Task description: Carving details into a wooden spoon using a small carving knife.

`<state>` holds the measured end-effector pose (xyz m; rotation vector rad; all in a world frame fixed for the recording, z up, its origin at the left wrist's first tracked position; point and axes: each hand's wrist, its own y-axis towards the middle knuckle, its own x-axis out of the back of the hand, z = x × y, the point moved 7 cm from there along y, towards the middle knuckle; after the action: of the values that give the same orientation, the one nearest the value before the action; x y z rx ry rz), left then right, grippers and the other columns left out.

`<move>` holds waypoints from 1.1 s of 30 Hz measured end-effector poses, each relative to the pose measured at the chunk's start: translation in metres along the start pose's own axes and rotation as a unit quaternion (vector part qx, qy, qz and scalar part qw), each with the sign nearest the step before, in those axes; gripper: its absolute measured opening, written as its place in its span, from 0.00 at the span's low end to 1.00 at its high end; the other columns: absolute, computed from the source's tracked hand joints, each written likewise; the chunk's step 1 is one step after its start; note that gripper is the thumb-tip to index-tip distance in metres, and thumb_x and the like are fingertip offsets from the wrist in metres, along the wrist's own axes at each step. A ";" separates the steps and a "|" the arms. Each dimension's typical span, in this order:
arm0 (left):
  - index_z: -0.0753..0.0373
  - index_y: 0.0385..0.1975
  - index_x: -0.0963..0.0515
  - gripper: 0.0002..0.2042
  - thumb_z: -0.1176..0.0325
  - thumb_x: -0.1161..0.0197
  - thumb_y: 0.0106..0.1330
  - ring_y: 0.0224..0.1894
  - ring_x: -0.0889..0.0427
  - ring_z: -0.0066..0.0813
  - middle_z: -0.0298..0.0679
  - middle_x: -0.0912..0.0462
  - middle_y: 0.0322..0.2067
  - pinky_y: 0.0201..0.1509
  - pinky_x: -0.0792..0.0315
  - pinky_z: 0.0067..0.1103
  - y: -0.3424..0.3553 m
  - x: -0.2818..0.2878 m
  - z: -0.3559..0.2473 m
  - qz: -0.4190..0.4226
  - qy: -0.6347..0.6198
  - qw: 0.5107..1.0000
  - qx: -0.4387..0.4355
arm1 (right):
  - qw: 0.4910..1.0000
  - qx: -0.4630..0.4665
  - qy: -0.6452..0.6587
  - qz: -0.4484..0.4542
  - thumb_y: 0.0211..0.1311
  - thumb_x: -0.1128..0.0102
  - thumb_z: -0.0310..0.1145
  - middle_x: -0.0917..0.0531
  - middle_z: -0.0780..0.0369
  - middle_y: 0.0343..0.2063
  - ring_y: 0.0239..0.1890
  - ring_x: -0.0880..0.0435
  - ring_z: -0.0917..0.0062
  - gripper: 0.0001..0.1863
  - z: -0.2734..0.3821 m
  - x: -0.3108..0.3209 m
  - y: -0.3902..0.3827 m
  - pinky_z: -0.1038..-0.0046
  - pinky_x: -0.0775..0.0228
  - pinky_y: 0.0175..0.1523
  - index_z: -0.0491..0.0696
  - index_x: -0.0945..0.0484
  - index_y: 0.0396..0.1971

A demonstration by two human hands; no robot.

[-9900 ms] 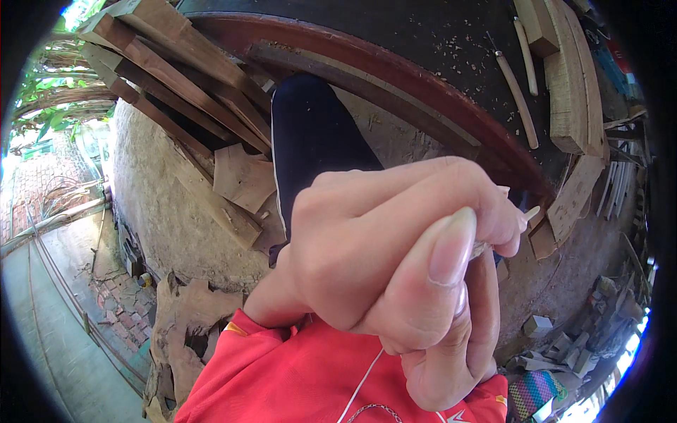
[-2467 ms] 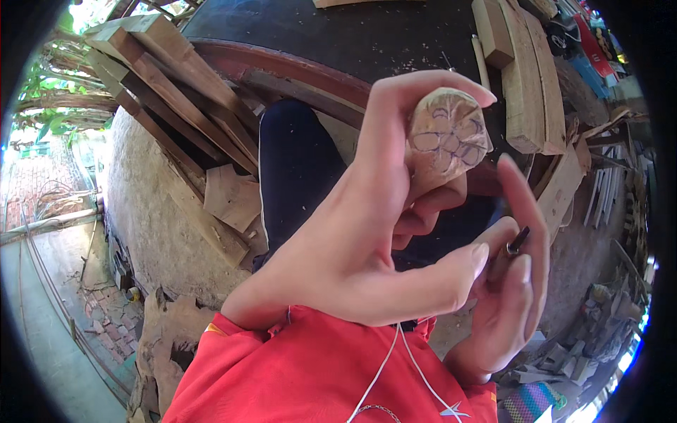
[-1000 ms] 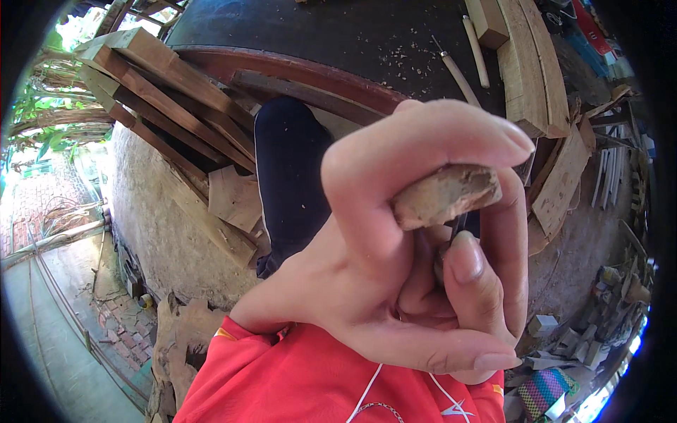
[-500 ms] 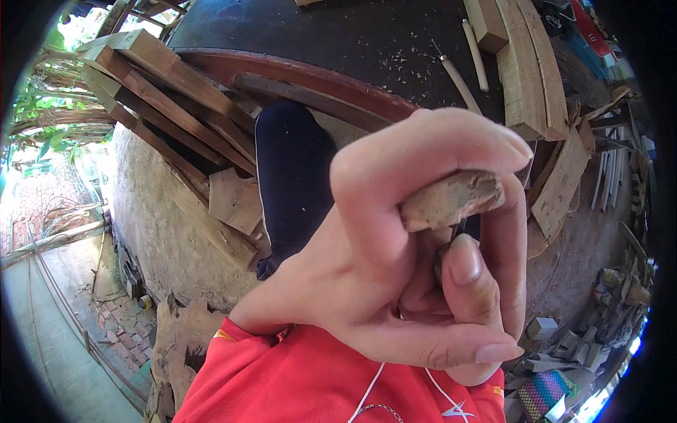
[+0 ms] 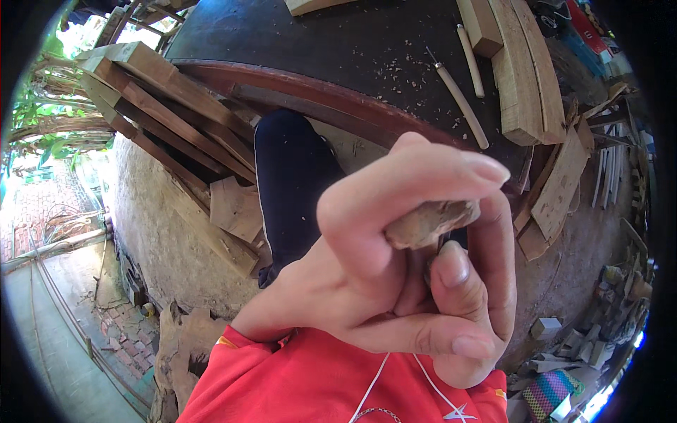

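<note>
Close in front of my red shirt, my left hand (image 5: 345, 282) is closed, its index finger curled over a small, rough, brownish piece of wood (image 5: 427, 227). My right hand (image 5: 469, 299) is folded against it, thumb bent up just below the wood. Between the fingers shows a sliver of something thin and dark, mostly hidden; its kind cannot be made out. Beyond the hands, on the dark table (image 5: 282, 42), lie a carving tool (image 5: 462, 106) with a pale wooden handle and thin metal tip, and a second pale handle (image 5: 471, 62) beside it.
Wood shavings (image 5: 398, 74) are scattered over the tabletop. Thick sawn beams (image 5: 522, 77) rest at its right side. More planks (image 5: 169, 84) lean in a stack at the left, near my dark-trousered knee (image 5: 293, 162). Offcuts and a woven checkered bag (image 5: 550, 395) lie at lower right.
Both hands have shifted slightly left together, still closed around the wood. The view has tilted a little, so the whole carving tool on the table now shows.
</note>
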<state>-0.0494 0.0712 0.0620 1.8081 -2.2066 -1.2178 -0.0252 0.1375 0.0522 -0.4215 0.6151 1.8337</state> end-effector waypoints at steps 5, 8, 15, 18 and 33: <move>0.75 0.60 0.40 0.26 0.64 0.40 0.72 0.30 0.17 0.32 0.45 0.23 0.32 0.32 0.26 0.23 -0.002 0.002 0.001 0.004 0.025 1.000 0.004 | 0.998 -0.053 0.029 -0.022 0.80 0.56 0.29 0.29 0.50 0.64 0.46 0.18 0.79 0.25 -0.003 -0.001 -0.003 0.77 0.30 0.57 0.34 0.41 0.71; 0.75 0.60 0.39 0.25 0.63 0.42 0.73 0.31 0.17 0.32 0.46 0.23 0.34 0.34 0.27 0.23 -0.004 0.003 0.002 0.006 0.041 0.999 0.002 | 0.988 -0.112 -0.014 -0.106 0.76 0.45 0.39 0.26 0.56 0.62 0.57 0.22 0.78 0.31 0.008 0.002 -0.011 0.77 0.34 0.63 0.38 0.38 0.70; 0.74 0.60 0.37 0.24 0.61 0.46 0.75 0.35 0.18 0.34 0.48 0.23 0.38 0.39 0.27 0.25 -0.009 0.004 0.002 0.011 0.078 0.997 0.004 | 0.998 -0.056 -0.015 -0.032 0.79 0.51 0.30 0.28 0.52 0.64 0.56 0.21 0.77 0.27 -0.002 0.006 -0.010 0.75 0.35 0.65 0.35 0.40 0.71; 0.74 0.60 0.36 0.23 0.60 0.48 0.76 0.37 0.19 0.35 0.49 0.23 0.39 0.41 0.28 0.25 -0.011 0.003 0.002 0.012 0.088 0.996 0.003 | 1.000 0.018 -0.005 0.018 0.80 0.54 0.24 0.28 0.50 0.64 0.53 0.20 0.77 0.25 -0.013 0.008 -0.008 0.75 0.34 0.64 0.33 0.42 0.72; 0.72 0.59 0.32 0.24 0.54 0.57 0.81 0.46 0.20 0.38 0.52 0.24 0.47 0.51 0.29 0.28 -0.012 0.005 -0.003 0.012 0.118 0.993 -0.003 | 0.978 -0.140 0.131 -0.081 0.80 0.52 0.27 0.22 0.52 0.57 0.51 0.18 0.77 0.25 -0.003 -0.005 -0.007 0.76 0.33 0.63 0.34 0.40 0.70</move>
<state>-0.0395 0.0648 0.0546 1.8109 -2.0865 -0.9468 -0.0173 0.1334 0.0510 -0.8877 0.4838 1.7240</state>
